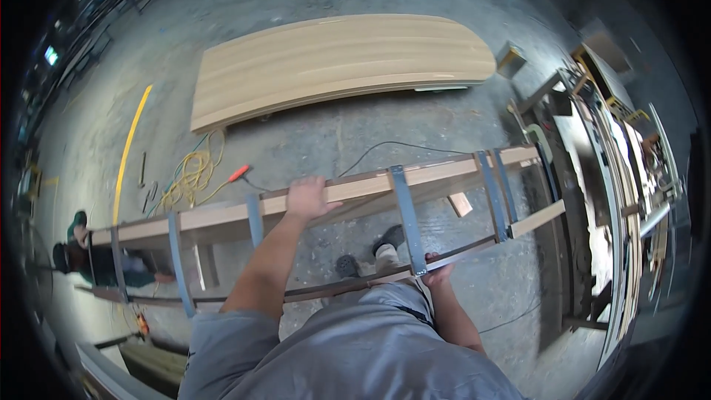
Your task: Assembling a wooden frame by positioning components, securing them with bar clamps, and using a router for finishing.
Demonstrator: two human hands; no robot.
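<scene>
A long wooden frame [363, 187] lies across in front of me, with blue-grey metal crosspieces [406, 211] joining its far beam to a thinner near rail [466, 251]. My left hand [308, 198] lies over the top of the far beam, its fingers bent over the far side and its thumb toward the right. At the near rail, my right hand [438, 272] closes around the edge beside the foot of a crosspiece; part of its fingers is hidden. At the frame's far left end a co-worker in dark green [74, 248] bends close to it.
Beyond the frame a large wooden panel [341, 67] with one rounded end sits low above the concrete floor. A tangled yellow cord [191, 178] and a red-handled tool [238, 172] lie left of centre. On the right stands a metal rack [592, 200] with long boards.
</scene>
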